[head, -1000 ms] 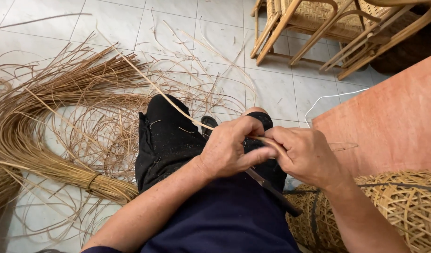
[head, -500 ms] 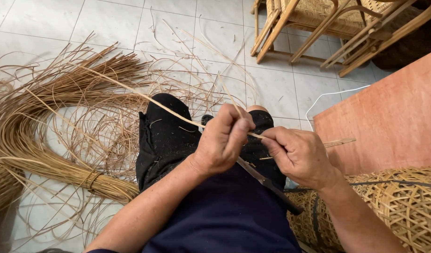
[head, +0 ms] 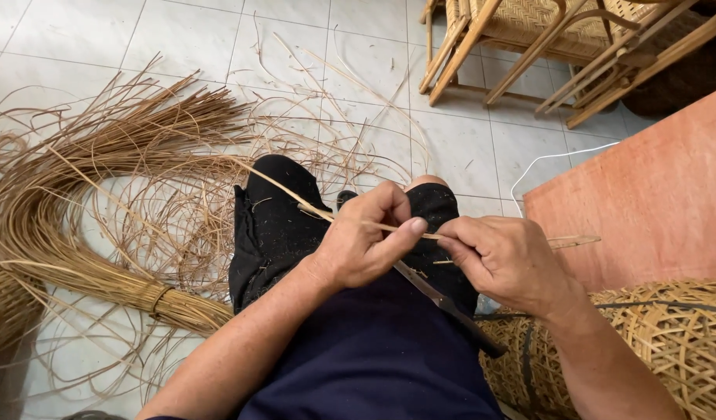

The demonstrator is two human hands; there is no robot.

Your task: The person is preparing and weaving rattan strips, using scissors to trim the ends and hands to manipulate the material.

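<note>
Over the lap, the left hand [head: 365,245] pinches a thin rattan strip [head: 295,201] between thumb and forefinger. The right hand [head: 509,260] grips the same strip just beside it, also closed around a dark knife [head: 443,299] angled toward the woven basket [head: 653,342]. A tied rattan bundle [head: 85,233] lies on the tiled floor [head: 218,47].

Free room and obstacles about the lap [head: 358,342]: open tiled floor [head: 482,155] lies ahead of it; a rattan bundle [head: 78,233] crowds its left; a woven basket [head: 669,342] and an orange board [head: 653,202] close its right; wooden chair frames [head: 544,47] stand well beyond.
</note>
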